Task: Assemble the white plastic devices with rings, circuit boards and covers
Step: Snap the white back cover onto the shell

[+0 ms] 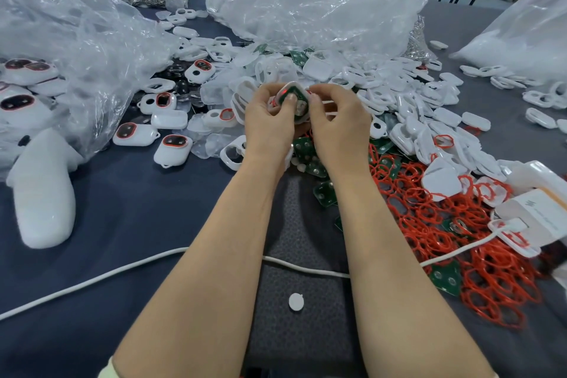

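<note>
Both forearms extended, left hand [270,121] and right hand [339,124] meet, fingers [329,90] curled.

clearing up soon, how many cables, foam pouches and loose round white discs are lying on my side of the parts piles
white cable: 1
white foam pouch: 1
round white disc: 1
total: 3
</note>
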